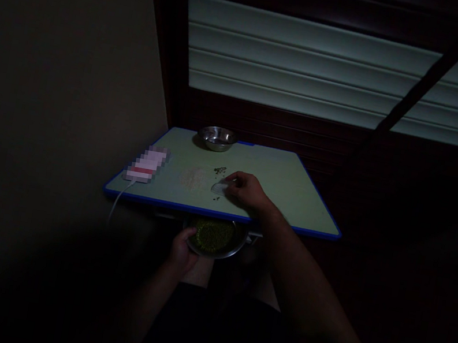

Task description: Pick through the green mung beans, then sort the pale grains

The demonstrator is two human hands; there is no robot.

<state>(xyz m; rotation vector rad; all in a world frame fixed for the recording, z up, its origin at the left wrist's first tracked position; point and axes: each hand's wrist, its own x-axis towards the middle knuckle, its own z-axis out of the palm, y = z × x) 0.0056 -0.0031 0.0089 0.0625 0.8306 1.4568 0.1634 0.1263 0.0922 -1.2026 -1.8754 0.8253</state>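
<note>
My left hand (pixel 183 250) grips the left rim of a metal bowl (pixel 237 251), thumb over the edge. The bowl sits just below the table's front edge and holds many small green beans (pixel 213 235), which look like mung beans. Above the tabletop, my right hand (pixel 247 189) pinches a thin translucent scraper-like piece (pixel 220 188), its edge low against the surface. A small cluster of beans (pixel 220 170) lies just beyond that piece, and a few more (pixel 216 198) lie on its near side. To the left spreads a patch of pale fine grains (pixel 194 178).
The pale green table (pixel 290 176) has a blue rim. A second metal bowl (pixel 217 139) stands at its back. A blurred-out phone (pixel 147 164) lies at the left with a white cable (pixel 117 199) hanging over the edge. A wall (pixel 77 52) borders the left side. The room is dim.
</note>
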